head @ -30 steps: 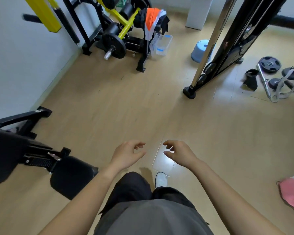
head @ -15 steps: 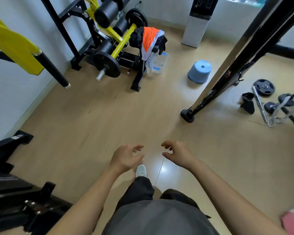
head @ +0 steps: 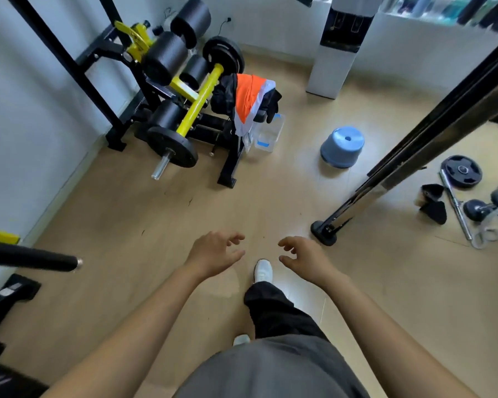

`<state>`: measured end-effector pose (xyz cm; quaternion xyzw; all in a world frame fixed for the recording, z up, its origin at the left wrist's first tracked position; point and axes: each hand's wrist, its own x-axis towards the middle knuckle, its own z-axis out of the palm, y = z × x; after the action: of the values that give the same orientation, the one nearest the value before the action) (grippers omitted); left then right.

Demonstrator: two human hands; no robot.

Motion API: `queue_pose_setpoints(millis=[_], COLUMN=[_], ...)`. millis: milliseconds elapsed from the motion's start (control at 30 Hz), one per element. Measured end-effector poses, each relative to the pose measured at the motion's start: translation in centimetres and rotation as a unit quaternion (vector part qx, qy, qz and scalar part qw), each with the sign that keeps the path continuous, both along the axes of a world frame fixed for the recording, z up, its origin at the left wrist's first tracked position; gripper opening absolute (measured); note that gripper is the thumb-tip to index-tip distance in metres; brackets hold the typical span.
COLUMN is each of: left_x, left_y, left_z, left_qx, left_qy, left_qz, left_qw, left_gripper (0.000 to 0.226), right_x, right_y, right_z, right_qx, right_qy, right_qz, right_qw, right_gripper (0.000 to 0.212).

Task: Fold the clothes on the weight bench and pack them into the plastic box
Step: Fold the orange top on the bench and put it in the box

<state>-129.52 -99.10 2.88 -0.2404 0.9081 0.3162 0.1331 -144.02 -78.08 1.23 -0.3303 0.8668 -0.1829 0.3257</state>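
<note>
Both left grip (head: pixel 214 254) and right grip (head: pixel 305 257) hover loosely curled.

Two hands show: left hand (head: pixel 213 252), right hand (head: pixel 306 255). One heap of clothes (head: pixel 247 94) lies on the right edge of the bench (head: pixel 197 104), which also carries two weight plates (head: pixel 172 150) and four black rollers (head: pixel 164 57). One plastic box (head: pixel 268 136), one blue stool (head: pixel 342 146) and a third plate sit on the floor (head: pixel 127 211).

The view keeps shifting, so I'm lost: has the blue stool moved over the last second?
No. The blue stool still sits on the floor just right of the plastic box, as before; only the camera moved.
</note>
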Motion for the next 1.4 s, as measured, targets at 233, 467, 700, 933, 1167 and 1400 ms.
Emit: queue_pose_setpoints(millis=[233,467,700,933,1167,1400], left_x=[-12.5,-21.6,-34.3,-49.5,-62.2,-72.4], left_y=[-7.6,-14.6,-24.2,-30.8,-33.4,-32.0], left_z=[1.4,1.0,-2.2,-1.4,-2.4,-5.0], left_qx=[0.007,0.042,0.092,0.101,0.117,0.122], left_qy=[0.014,0.028,0.050,0.042,0.037,-0.011], left_qz=[0.023,0.070,0.085,-0.032,-0.047,0.044], left_qw=[1.000,0.996,0.991,0.993,0.991,0.991], left_gripper=[0.035,0.031,0.032,0.031,0.031,0.034], right_x=[-14.0,-24.2,-35.4,-46.8,-58.4,-74.1], right_y=[-8.2,-14.8,-22.4,-27.1,-26.2,-27.8], right_z=[0.2,0.5,-0.4,2.5,1.6,-2.8], right_qx=[0.002,0.006,0.024,0.002,0.015,0.034], right_qy=[-0.006,-0.019,-0.027,-0.024,-0.036,-0.067], right_qz=[0.004,-0.025,-0.083,-0.203,-0.268,-0.179], right_qw=[1.000,0.999,0.996,0.979,0.963,0.981], right_gripper=[0.036,0.034,0.034,0.030,0.028,0.030])
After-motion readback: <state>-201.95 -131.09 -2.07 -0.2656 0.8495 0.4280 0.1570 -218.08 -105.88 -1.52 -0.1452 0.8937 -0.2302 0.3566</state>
